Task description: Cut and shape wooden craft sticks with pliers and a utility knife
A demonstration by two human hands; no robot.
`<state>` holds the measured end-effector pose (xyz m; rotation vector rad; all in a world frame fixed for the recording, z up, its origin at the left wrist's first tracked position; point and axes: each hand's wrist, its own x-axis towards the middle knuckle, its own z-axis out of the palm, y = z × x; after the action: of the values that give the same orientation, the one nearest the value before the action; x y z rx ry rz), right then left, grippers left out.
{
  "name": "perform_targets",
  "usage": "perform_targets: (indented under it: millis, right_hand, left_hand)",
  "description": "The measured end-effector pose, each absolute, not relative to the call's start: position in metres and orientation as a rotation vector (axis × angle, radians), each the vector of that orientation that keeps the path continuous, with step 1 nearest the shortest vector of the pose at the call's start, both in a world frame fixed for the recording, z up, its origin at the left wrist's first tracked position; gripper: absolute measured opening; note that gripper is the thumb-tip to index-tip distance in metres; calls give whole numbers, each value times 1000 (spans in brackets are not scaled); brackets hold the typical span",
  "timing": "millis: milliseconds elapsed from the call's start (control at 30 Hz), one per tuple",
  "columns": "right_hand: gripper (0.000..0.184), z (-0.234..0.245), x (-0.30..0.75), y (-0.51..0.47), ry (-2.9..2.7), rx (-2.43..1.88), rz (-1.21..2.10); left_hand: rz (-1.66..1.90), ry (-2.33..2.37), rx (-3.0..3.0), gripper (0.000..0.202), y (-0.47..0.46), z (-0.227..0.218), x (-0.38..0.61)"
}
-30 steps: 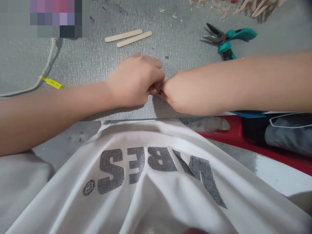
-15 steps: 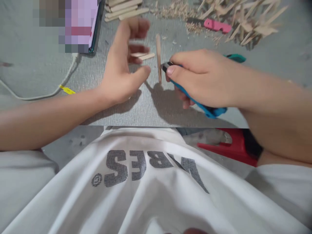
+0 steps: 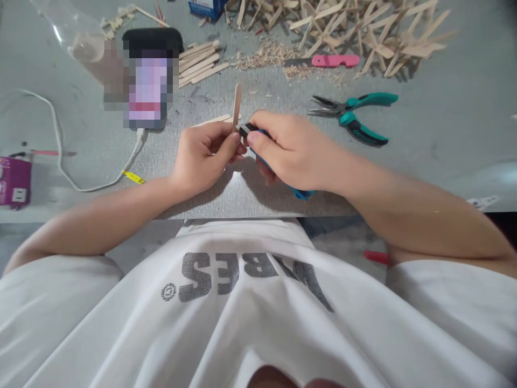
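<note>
A wooden popsicle stick (image 3: 237, 102) stands nearly upright between the thumb and fingers of my left hand (image 3: 205, 156), its lower end hidden by them. My right hand (image 3: 293, 148) is wrapped round a blue utility knife (image 3: 302, 193), whose dark tip lies right beside the stick, close to my left thumb. Whether the blade touches the wood I cannot tell. Behind my left hand, more popsicle sticks (image 3: 220, 119) lie on the grey table (image 3: 194, 207), partly covered by the fingers.
Teal-handled pliers (image 3: 365, 121) lie to the right. Further back are a pink-handled knife (image 3: 335, 60), wood shavings (image 3: 266, 54), a heap of crossed sticks (image 3: 388, 37) and stacked sticks (image 3: 202, 62). A phone (image 3: 147, 89) with a white cable (image 3: 60, 145) and a purple box (image 3: 15, 182) are at left.
My left hand, open before, has closed on the popsicle stick. The stick has been raised from the table. Both hands are closer together, and the view takes in more of the table.
</note>
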<state>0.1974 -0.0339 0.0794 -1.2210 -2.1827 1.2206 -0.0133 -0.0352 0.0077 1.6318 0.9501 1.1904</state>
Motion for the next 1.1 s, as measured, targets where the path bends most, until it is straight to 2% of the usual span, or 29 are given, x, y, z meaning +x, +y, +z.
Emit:
perform_targets:
  millis: [333, 733, 1100]
  right_hand:
    - [33, 82, 207, -25, -2158, -1090, 1439]
    - [32, 71, 215, -16, -2081, -813, 1651]
    - [27, 63, 217, -12, -1877, -814, 1941]
  left_hand:
    - [970, 874, 1620, 34, -29, 20, -26]
    - [889, 806, 1552, 49, -23, 18, -32]
    - [847, 817, 1498, 25, -23, 20, -30]
